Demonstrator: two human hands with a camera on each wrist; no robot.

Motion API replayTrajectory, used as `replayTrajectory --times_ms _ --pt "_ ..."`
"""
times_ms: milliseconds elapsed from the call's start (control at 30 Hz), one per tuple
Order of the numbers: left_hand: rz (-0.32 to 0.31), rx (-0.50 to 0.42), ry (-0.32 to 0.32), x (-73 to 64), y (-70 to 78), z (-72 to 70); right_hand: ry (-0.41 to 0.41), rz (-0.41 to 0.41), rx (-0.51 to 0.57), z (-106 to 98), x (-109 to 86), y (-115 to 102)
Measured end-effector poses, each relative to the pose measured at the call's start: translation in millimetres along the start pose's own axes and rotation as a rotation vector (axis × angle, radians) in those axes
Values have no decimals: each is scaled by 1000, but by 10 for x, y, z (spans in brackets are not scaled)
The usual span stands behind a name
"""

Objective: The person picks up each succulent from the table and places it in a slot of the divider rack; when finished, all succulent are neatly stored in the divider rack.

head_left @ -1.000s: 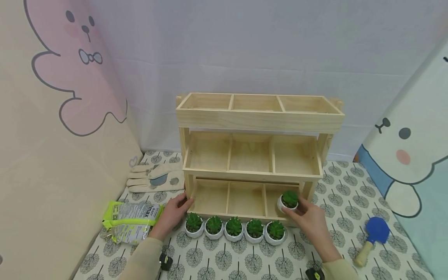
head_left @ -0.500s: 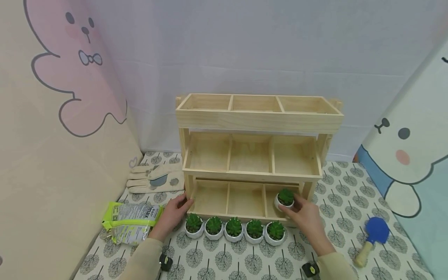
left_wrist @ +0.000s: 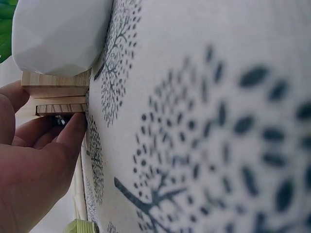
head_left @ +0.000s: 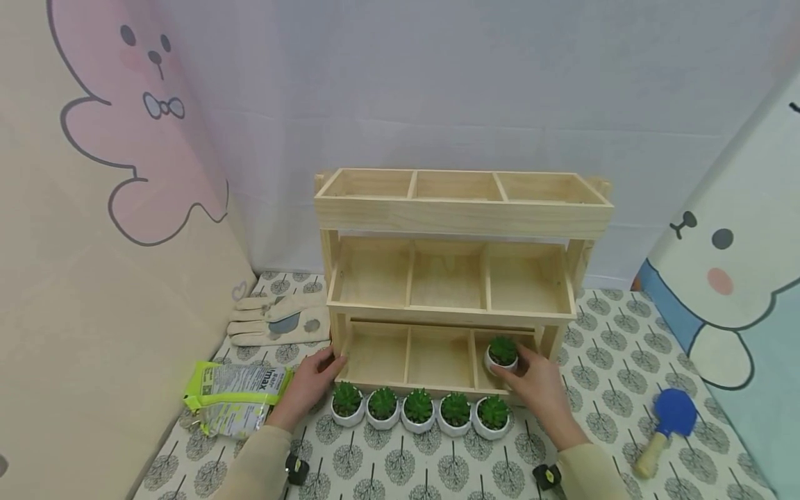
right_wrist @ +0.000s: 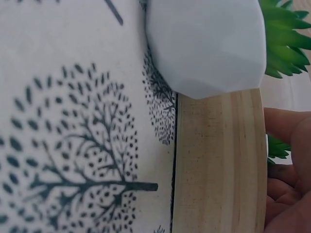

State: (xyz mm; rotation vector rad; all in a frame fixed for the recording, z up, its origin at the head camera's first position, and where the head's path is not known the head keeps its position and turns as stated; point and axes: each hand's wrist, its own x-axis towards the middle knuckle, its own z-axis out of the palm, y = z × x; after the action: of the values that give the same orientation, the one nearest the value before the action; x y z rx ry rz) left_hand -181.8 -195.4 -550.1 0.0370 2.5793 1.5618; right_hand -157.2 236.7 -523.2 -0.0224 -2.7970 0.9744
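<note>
My right hand [head_left: 542, 384] holds a small succulent [head_left: 503, 351] in a white faceted pot, at the right-hand compartment of the bottom tier of a wooden plant shelf [head_left: 462, 217]. In the right wrist view, that plant's leaves [right_wrist: 279, 146] show past the front board [right_wrist: 218, 160], and its pot is mostly hidden. My left hand [head_left: 307, 386] grips the lower left end of the shelf; the left wrist view has thumb and fingers [left_wrist: 73, 132] around a wooden upright [left_wrist: 60, 109]. Several matching potted succulents [head_left: 418, 410] stand in a row along the front of the shelf.
Left of the shelf lie a pair of pale gloves [head_left: 281, 321] and a green and grey bag [head_left: 237, 396]. A blue hand trowel [head_left: 673, 413] with a wooden handle lies at the right. Tree-patterned cloth covers the table [head_left: 400, 465]; curtains hang behind it.
The right hand has carried the potted succulent a little left and back, farther into the bottom right compartment. The left hand stays on the shelf's end.
</note>
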Motion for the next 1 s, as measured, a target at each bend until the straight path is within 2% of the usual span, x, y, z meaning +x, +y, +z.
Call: replayTrajectory --times_ms 567,800,1000 --pt "12 1 2 7 -21 -1 -28 -21 -25 70 63 32" --pt "7 4 9 6 -7 5 -13 -42 -4 72 67 11" --pt "3 10 8 11 -8 5 -49 -13 13 54 56 -8"
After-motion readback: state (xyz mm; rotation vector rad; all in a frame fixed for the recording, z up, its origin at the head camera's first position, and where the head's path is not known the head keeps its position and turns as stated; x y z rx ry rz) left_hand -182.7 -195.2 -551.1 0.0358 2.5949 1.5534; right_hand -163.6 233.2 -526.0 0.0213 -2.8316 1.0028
